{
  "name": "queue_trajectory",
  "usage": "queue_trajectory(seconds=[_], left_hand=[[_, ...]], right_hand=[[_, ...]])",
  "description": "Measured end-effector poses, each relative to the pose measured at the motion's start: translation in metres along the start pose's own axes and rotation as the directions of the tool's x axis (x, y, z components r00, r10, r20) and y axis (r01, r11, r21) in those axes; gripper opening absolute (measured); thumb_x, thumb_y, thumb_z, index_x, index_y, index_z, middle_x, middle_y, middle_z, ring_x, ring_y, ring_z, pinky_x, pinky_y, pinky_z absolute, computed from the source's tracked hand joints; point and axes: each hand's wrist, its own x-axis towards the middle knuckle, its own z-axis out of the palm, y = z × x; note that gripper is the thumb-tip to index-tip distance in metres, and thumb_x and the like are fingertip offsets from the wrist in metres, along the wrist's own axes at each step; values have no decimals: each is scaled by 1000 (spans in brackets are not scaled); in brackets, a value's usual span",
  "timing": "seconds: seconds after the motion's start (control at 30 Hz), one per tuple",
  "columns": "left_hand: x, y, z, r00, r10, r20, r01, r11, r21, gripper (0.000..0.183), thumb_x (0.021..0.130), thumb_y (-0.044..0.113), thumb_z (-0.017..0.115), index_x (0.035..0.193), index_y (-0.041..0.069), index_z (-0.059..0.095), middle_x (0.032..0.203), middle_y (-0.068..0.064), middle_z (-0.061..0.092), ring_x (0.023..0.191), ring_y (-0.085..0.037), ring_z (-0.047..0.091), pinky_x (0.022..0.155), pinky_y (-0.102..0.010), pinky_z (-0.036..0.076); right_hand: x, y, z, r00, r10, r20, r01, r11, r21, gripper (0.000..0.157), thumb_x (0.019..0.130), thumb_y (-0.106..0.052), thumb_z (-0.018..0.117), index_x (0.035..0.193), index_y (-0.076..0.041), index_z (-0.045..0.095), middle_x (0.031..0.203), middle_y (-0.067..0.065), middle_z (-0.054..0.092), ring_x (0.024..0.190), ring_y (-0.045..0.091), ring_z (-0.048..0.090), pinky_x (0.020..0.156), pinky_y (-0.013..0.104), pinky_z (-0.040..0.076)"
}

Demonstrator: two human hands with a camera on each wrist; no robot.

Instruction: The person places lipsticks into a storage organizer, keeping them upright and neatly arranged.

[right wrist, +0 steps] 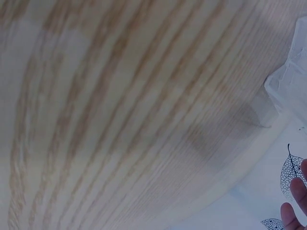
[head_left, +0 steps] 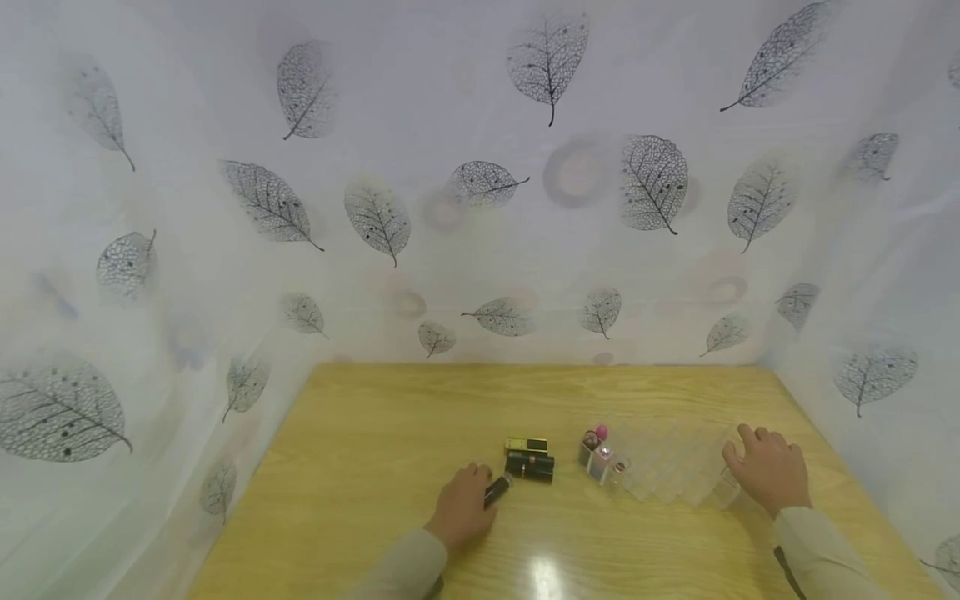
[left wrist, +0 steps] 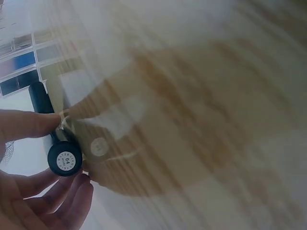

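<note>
In the head view my left hand (head_left: 463,505) grips a dark lipstick tube (head_left: 497,491) just over the table. Seen from the left wrist, a round label marks the end of this lipstick tube (left wrist: 66,161), with thumb and fingers about it. Behind it, a thick black tube (head_left: 530,467) and a yellow-and-black stick (head_left: 526,444) lie side by side. My right hand (head_left: 771,472) hovers at the right end of a clear divided organizer (head_left: 667,462), fingers loosely bent; in the right wrist view its fingertips (right wrist: 298,190) show apart from the organizer's clear wall (right wrist: 288,86).
Several small cosmetics (head_left: 598,454), one with a pink top, stand in the organizer's left cells. The wooden table (head_left: 375,417) is bordered at the back and sides by a white curtain (head_left: 480,250) printed with leaves.
</note>
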Motion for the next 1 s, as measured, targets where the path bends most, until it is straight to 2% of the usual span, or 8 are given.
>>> queue_trajectory(seconds=[0.33,0.57,1.0], left_hand=[[1,6,-3,999,-47,18,47,998,-34,26,75,18,71,97,7,61,81,1,53,70,-11,48,60,-26,43],[2,9,-3,999,-47,7,47,999,3,20,76,14,69,94,7,63,79,1,54,69,-11,49,60,-25,44],[1,11,-7,999,-43,-11,43,999,-27,17,76,11,67,91,7,62,76,2,52,66,-10,47,57,-23,40]], right_hand=[[1,-1,-1,1000,9,24,-10,1000,3,37,81,-21,54,102,9,59,80,28,62,66,41,57,51,54,44],[-2,1,1,997,29,77,-29,1000,0,38,84,-22,52,104,10,58,82,28,61,67,41,57,53,54,45],[-1,-4,-5,999,17,46,-17,1000,10,37,82,-20,53,102,10,58,80,27,61,65,41,57,51,53,44]])
